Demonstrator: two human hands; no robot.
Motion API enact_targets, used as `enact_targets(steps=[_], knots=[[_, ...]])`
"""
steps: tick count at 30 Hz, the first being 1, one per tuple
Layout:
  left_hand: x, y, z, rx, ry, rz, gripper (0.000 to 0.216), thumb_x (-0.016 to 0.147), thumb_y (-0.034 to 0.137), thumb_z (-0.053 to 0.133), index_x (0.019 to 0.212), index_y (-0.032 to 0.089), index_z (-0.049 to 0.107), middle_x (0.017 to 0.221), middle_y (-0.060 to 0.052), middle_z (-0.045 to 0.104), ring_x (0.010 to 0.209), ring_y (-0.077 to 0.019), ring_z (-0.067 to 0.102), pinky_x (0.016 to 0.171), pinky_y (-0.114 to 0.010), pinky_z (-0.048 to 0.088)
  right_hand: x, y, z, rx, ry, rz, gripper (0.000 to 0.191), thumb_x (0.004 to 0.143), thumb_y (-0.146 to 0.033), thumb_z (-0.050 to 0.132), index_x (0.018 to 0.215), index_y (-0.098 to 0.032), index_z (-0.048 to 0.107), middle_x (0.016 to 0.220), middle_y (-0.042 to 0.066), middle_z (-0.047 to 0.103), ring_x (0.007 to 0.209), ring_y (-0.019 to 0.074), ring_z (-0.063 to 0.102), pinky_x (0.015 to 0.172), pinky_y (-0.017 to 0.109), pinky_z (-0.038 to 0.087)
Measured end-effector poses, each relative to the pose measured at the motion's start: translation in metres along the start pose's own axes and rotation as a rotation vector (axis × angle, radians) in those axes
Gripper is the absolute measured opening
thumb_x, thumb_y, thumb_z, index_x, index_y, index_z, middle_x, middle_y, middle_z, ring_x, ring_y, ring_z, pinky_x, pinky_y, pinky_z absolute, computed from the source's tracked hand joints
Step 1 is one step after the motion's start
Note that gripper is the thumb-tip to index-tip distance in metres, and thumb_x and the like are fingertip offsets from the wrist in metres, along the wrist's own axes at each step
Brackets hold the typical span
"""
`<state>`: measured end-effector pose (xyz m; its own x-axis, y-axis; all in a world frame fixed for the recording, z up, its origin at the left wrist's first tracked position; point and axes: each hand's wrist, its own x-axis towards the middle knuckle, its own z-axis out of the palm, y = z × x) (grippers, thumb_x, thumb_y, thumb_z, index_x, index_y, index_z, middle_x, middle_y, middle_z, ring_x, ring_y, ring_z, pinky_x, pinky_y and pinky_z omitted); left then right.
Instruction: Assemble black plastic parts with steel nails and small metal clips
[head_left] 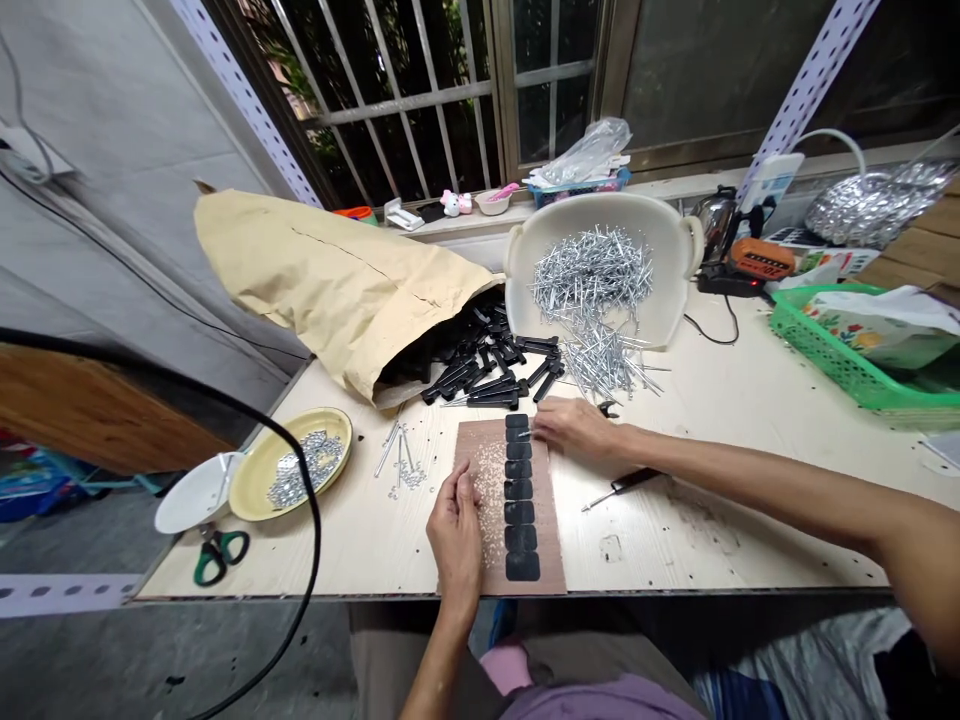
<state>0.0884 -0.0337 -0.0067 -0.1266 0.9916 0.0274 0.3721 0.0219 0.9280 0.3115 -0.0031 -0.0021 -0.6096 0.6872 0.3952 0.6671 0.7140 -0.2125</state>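
Row of black pieces (pixel 518 513) runs front to back along a brown board (pixel 551 540); the right hand (pixel 568 426), nearer, seemingly pinches a metal piece (pixel 524 435) at the row's far end; the left hand (pixel 456 520) curls left of it, grip unclear.

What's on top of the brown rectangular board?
The board bears a column of black rectangular pieces and pale specks. The left hand hides part of its left edge; the right hand, its upper right corner.
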Motion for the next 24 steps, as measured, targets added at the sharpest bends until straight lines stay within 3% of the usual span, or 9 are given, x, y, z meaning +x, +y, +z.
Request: enact_targets(steps=[5,8,11,16,20,24], knots=[[0.001,-0.002,0.0,0.023,0.014,0.022,0.044,0.086,0.047,0.042,0.113,0.017,0.061,0.074,-0.003,0.062,0.069,-0.0151,0.056,0.071,-0.028,0.045,-0.006,-0.005,0.005,-0.015,-0.022,-0.075,0.027,0.093,-0.016,0.037,0.073,-0.014,0.055,0.071,0.001,0.053,0.061,0.0087,0.044,0.048,0.019,0.035],[0.0,-0.004,0.001,0.017,0.016,0.018,0.044,0.086,0.047,0.042,0.114,0.018,0.06,0.075,-0.003,0.062,0.068,-0.0145,0.057,0.07,-0.027,0.045,-0.016,-0.02,0.01,-0.018,-0.025,-0.093,0.023,0.093,-0.015,0.038,0.079,-0.014,0.056,0.073,0.001,0.054,0.064,0.0086,0.045,0.047,0.018,0.033],[0.0,-0.004,0.002,0.001,0.005,0.033,0.043,0.086,0.047,0.041,0.114,0.019,0.06,0.076,-0.003,0.062,0.067,-0.0141,0.056,0.067,-0.026,0.045,-0.02,-0.029,0.012,0.001,-0.088,-0.208,0.025,0.094,-0.011,0.034,0.084,-0.015,0.056,0.072,0.0,0.053,0.064,0.0079,0.045,0.045,0.016,0.032],[0.0,-0.004,0.002,0.008,0.02,0.04,0.044,0.086,0.047,0.042,0.114,0.018,0.06,0.072,-0.002,0.061,0.066,-0.0149,0.056,0.065,-0.027,0.044,-0.008,-0.02,0.008,-0.041,0.021,0.036,0.033,0.096,-0.016,0.025,0.083,-0.011,0.055,0.074,0.001,0.053,0.063,0.0073,0.045,0.048,0.016,0.037],[0.001,-0.006,0.002,0.008,0.023,0.048,0.045,0.086,0.047,0.042,0.113,0.017,0.06,0.071,-0.002,0.061,0.066,-0.0151,0.056,0.066,-0.027,0.045,-0.007,-0.021,0.009,-0.071,-0.087,-0.133,0.027,0.094,-0.013,0.031,0.083,-0.014,0.055,0.073,0.0,0.053,0.062,0.0076,0.045,0.045,0.015,0.035],[0.001,-0.007,0.001,0.016,0.025,0.057,0.045,0.085,0.047,0.042,0.113,0.018,0.06,0.071,-0.002,0.061,0.066,-0.015,0.056,0.067,-0.027,0.044,-0.011,-0.026,0.004,-0.102,-0.019,0.046,0.028,0.095,-0.013,0.029,0.084,-0.012,0.055,0.073,0.001,0.053,0.061,0.0072,0.045,0.046,0.016,0.036]])
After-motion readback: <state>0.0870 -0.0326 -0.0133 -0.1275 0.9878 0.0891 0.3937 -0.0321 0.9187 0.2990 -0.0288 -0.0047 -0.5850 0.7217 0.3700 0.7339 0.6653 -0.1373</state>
